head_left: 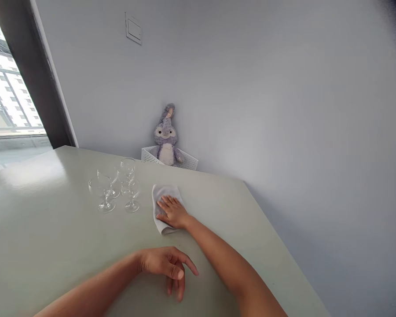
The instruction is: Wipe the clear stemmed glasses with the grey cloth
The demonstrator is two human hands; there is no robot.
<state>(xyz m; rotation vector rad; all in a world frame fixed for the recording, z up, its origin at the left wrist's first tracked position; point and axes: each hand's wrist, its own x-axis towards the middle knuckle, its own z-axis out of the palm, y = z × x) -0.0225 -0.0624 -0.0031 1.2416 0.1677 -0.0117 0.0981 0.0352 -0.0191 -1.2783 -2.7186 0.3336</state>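
My right hand (173, 212) lies flat on a light grey cloth (161, 191), fingers stretched out over it and the palm pressing it to the pale table (145, 237). Part of the cloth is hidden under the hand, and its near edge is folded. Closer to me, my left hand (171, 266) hangs above the table with loosely bent fingers apart and nothing in them. Several clear stemmed glasses, among them a front left glass (106, 206) and a front right glass (132, 205), stand upright in a group left of the cloth.
Behind the table's far edge, a plush toy (165, 143) with long ears sits in a white perforated basket (189, 162). Walls stand behind and to the right of the table, with a light switch (133, 30). A dark-framed window (11, 88) is at the left.
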